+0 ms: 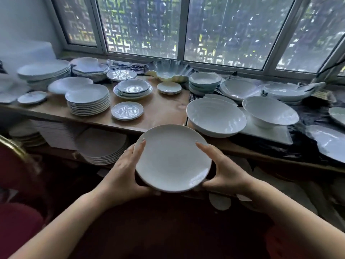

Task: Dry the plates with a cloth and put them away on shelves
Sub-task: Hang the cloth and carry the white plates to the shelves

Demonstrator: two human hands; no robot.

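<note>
A round white plate (172,158) is held face up in front of me, just before the edge of the wooden shelf (164,109). My left hand (124,171) grips its left rim, thumb lying on the top face and fingers underneath. My right hand (226,169) grips the right rim the same way. No cloth shows in the frame. A tall stack of matching plates (87,100) stands on the shelf to the left.
The shelf under the window carries several plate stacks, small saucers (127,110) and big white bowls (215,117) (269,111). A lower shelf holds another plate stack (103,146). A red chair with a gold frame (15,165) stands at my left.
</note>
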